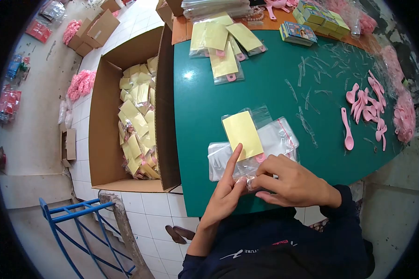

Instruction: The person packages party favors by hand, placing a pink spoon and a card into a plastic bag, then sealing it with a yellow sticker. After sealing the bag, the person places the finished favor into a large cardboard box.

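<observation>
1. On the floor at far left lie pink bundles (81,83) and small red packets (8,103).
2. An open cardboard box (100,139) stands on the floor, touching the left edge of the tabletop (265,88). It holds a deep heap of boxed packets (137,125), each with a yellow card and something pink.
3. The left hand (226,193) lays its index finger straight along the clear bag (242,135), while its other fingers curl in around the bag's crumpled near end.
4. The clear bag lies at the near edge of the tabletop. Inside it is a yellow card, with a pink piece showing below the card.
5. Under it sits a loose stack of empty bags (279,137) with red zip lines.
6. The right hand (291,183) is bent over and pinches the same near end, touching the left hand's fingers.
7. At the far edge lie finished packets (223,44), then small colourful boxes (321,16).
8. Clear plastic strips (307,125) are scattered mid-table, and pink spoons (365,104) are piled at right.
</observation>
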Available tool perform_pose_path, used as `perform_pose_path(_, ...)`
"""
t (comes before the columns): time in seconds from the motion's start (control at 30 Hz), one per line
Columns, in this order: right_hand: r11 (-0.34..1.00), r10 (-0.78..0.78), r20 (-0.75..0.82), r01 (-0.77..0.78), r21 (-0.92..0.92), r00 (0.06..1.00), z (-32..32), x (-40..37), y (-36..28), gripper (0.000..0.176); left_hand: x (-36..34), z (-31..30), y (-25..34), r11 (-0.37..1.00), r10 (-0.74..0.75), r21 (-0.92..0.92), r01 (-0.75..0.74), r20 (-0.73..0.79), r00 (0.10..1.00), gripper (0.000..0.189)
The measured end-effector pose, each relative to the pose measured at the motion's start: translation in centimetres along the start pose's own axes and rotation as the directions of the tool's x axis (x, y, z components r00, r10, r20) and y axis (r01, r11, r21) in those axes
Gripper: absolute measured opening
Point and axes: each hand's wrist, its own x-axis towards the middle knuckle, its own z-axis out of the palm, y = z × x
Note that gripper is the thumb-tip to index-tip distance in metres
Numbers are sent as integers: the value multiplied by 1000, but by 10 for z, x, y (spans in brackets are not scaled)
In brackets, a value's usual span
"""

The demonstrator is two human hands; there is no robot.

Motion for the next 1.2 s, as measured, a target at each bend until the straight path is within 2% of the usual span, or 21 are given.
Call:
perform_pose_path(0.2, 997, -6, -33, 3, -73, 999, 8, 3, -1, 23, 1, -5, -4, 996, 43, 81, -46, 35, 998, 63)
perform_pose_path(0.3, 996, -12, -33, 9, -93, 999, 11, 4, -3, 21, 0, -9, -9, 994, 8, 111, -11, 30, 1000, 64)
perform_pose_path(0.5, 988, -84, 21, 86, -125, 996, 13, 4, -2, 21, 3, -5, -15, 975, 136, 180, -132, -11, 991, 63)
perform_pose_path(0.77, 967, -114, 6, 113, -230, 993, 14, 1, 0, 20, 3, -6, -18, 972, 111, 204, -115, 29, 993, 63)
perform_pose_path(0.9, 988, -100, 11, 101, -115, 995, 12, 0, 7, 20, 2, -5, -12, 967, 35, 253, -38, 16, 999, 64)
perform_pose_path(0.97, 998, -56, 12, 56, -25, 998, 5, -2, 13, 19, 5, -8, -24, 967, 104, 235, -101, 1, 995, 62)
perform_pose_path(1.07, 975, 15, 42, -24, 220, 999, -8, -7, 21, 16, 6, -6, -25, 966, 139, 225, -130, -24, 990, 61)
perform_pose_path(1.1, 940, 84, 65, -100, 327, 994, -16, -11, 23, 14, 5, -5, -23, 966, 138, 224, -128, -33, 990, 61)
perform_pose_path(1.2, 904, 57, 4, -53, 424, 998, -39, -27, 50, 14, 3, -5, -19, 993, 76, 90, -79, 33, 997, 58)
